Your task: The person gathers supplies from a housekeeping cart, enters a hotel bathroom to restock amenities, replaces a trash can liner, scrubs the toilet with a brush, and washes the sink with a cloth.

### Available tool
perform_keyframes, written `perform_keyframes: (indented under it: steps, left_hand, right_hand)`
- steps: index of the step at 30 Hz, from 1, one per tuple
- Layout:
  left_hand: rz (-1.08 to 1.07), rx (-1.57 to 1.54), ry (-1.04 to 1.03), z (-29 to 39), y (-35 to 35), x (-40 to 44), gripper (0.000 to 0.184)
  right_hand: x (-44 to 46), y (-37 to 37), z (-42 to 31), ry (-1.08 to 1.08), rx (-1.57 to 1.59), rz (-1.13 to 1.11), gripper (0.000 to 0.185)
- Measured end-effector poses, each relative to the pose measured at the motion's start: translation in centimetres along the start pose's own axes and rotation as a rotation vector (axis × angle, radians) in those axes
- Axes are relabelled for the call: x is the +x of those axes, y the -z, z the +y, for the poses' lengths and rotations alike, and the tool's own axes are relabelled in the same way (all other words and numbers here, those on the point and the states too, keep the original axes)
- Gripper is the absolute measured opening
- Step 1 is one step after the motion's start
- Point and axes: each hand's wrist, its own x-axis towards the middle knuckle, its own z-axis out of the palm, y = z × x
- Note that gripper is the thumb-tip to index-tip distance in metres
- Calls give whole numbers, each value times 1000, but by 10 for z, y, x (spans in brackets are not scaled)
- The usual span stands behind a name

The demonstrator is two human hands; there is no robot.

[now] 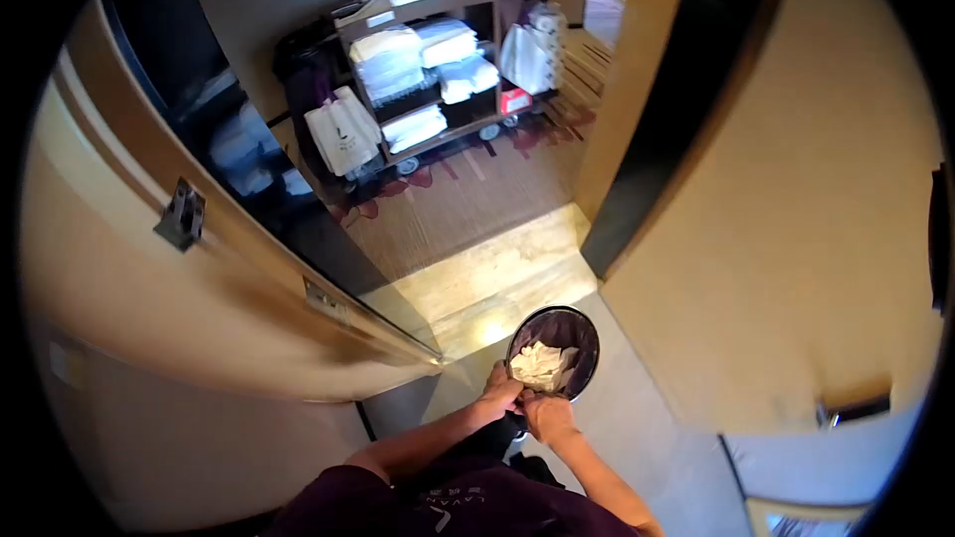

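Note:
A round trash bin [594,363] with a dark liner is in front of my body, its opening facing up. Inside it lies crumpled pale paper [540,366]. My left hand [501,394] is closed at the bin's near left rim. Close beside it, my right hand [548,418] is closed on the near rim. The two hands almost touch, and the fingertips are partly hidden, so whether they pinch the rim or the liner's edge is unclear. The lower part of the bin is out of sight below the rim.
Beyond the doorway stands a housekeeping cart [438,139] loaded with folded white towels [390,62], with a white bag [343,131] hanging at its left. An open door [796,189] with a handle [856,411] is on the right. A pale stone threshold [512,264] crosses the floor.

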Motion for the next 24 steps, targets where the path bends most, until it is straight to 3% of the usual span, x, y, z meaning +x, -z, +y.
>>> perform_keyframes:
  steps: [2, 5, 7, 9, 12, 15, 16, 19, 24]
  left_hand:
    - [-54, 8, -51, 25, 4, 16, 41]
    - [-37, -65, -286, 83, 22, 51, 40]
    - [146, -194, -17, 128, 29, 77, 48]
    - [108, -96, -39, 171, 52, 113, 57]
    - [234, -150, 32, 238, 77, 138, 73]
    - [100, -313, -34, 289, 131, 173, 63]
    - [103, -373, -133, 298, 146, 185, 48]
    - [306, -471, -162, 324, 192, 214, 31]
    - [606, -514, -152, 376, 238, 217, 24]
  right_hand:
    - [26, 34, 16, 52, -9, -41, 28]
    - [95, 90, 30, 168, -13, -86, 32]
    - [138, 115, 39, 184, 61, -6, 36]
    - [188, 144, 49, 211, 124, 76, 32]
    - [273, 174, 74, 352, 162, 159, 21]
    - [368, 202, 90, 316, 131, 103, 21]
    - [395, 213, 94, 346, 143, 110, 21]
    - [472, 232, 99, 391, 184, 95, 26]
    - [592, 276, 77, 386, 238, -39, 27]
